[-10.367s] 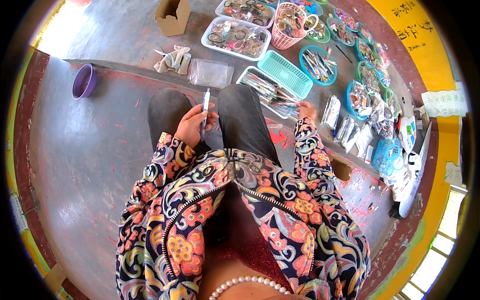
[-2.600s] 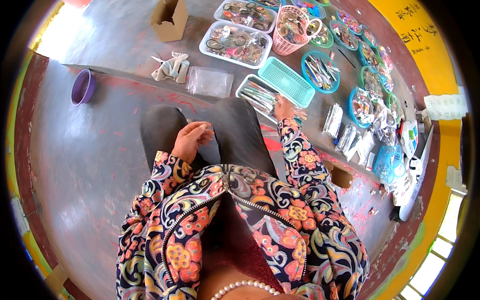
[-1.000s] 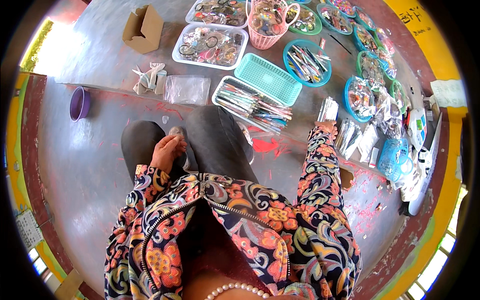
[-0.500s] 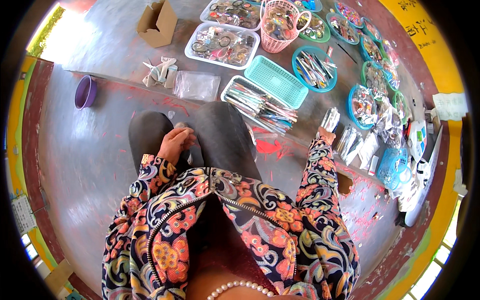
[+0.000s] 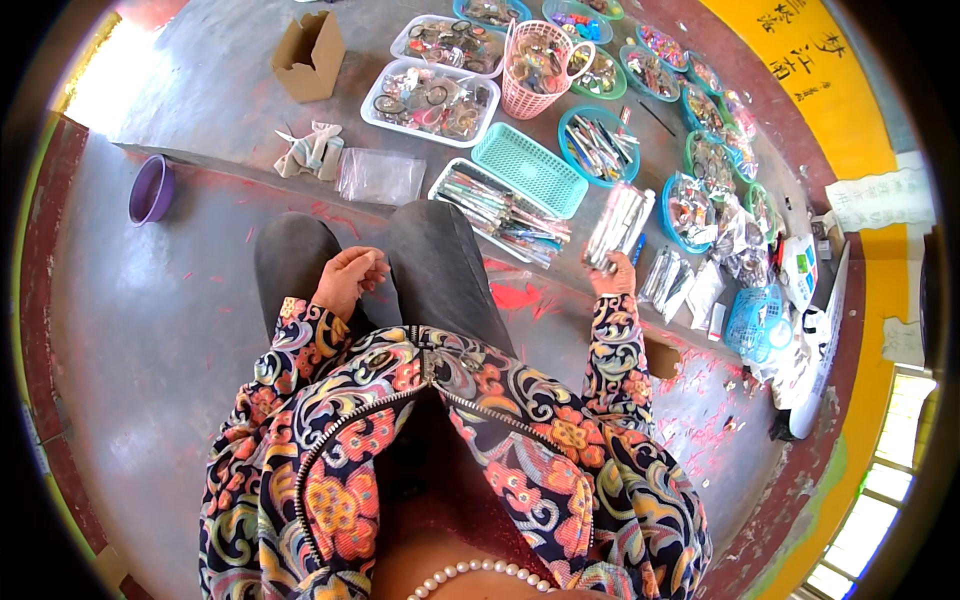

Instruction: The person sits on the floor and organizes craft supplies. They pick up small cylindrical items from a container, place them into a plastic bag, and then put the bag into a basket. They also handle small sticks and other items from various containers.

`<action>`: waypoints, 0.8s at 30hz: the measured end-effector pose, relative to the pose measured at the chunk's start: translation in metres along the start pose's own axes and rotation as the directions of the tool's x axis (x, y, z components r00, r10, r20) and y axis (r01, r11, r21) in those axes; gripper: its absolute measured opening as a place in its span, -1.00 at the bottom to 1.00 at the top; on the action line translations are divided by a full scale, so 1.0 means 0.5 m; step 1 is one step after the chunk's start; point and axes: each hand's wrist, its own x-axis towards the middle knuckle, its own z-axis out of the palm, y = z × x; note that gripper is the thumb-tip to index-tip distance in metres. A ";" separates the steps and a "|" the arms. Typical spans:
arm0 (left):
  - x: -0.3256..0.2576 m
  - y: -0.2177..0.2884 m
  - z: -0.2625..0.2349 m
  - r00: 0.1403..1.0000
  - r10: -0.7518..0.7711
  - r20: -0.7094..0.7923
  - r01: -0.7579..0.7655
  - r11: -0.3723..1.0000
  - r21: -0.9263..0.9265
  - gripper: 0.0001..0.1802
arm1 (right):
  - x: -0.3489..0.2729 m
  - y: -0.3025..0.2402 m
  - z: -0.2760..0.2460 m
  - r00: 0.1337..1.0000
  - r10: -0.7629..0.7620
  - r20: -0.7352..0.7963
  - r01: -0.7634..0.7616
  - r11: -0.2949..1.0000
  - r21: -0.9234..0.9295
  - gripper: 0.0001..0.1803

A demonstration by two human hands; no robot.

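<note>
Packet [image 5: 620, 222] in right hand [image 5: 612, 275], long axis upright.

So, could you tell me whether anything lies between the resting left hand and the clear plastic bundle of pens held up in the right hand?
Yes: the dark-trousered right knee rises between the left hand and the right hand gripping the clear plastic bundle of pens.

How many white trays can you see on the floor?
3. One white tray sits behind the clear bag, a second lies just beyond it, and a third, holding pens, is nearest the knees. Others may be hidden among the far baskets.
</note>
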 end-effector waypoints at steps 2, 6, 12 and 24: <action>0.008 -0.003 -0.002 0.999 0.033 0.030 -0.033 0.999 0.006 -0.78 | -0.026 0.031 0.087 0.984 0.032 0.174 -0.017 0.996 -0.089 -0.40; -0.011 0.028 0.013 0.981 0.110 0.163 -0.101 0.993 -0.063 -0.74 | -0.053 0.118 0.272 0.849 0.244 0.469 -0.068 0.930 -0.360 -0.32; -0.037 0.095 0.013 0.788 0.509 0.346 -0.372 0.842 -0.390 -0.31 | -0.099 0.299 0.465 0.579 0.596 0.557 -0.287 0.788 -0.545 -0.28; -0.092 0.089 -0.136 0.813 0.577 0.077 -0.508 0.768 -0.390 -0.36 | -0.098 0.484 0.589 0.420 0.773 0.476 -0.113 0.565 -0.817 -0.35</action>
